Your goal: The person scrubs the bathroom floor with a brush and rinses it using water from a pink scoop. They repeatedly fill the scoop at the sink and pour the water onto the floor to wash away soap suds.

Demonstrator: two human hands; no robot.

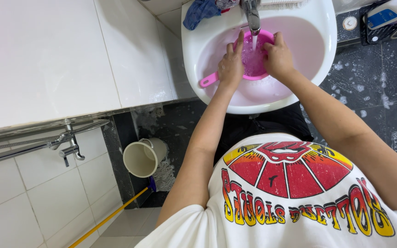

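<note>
Pink strainer [255, 62] in white sink [320, 59], under tap stream; left hand [230, 64] and right hand [279, 57] grip opposite rims, fingers curled.

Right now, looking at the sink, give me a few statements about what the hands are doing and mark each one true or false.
1. Both hands hold a pink strainer. True.
2. The tap is turned off. False: water runs into the strainer.
3. The left hand is at the side with the strainer's handle. True.
4. The right hand holds a blue cloth. False: the cloth lies on the rim of the basin.
5. A cream bucket stands on the floor. True.
</note>
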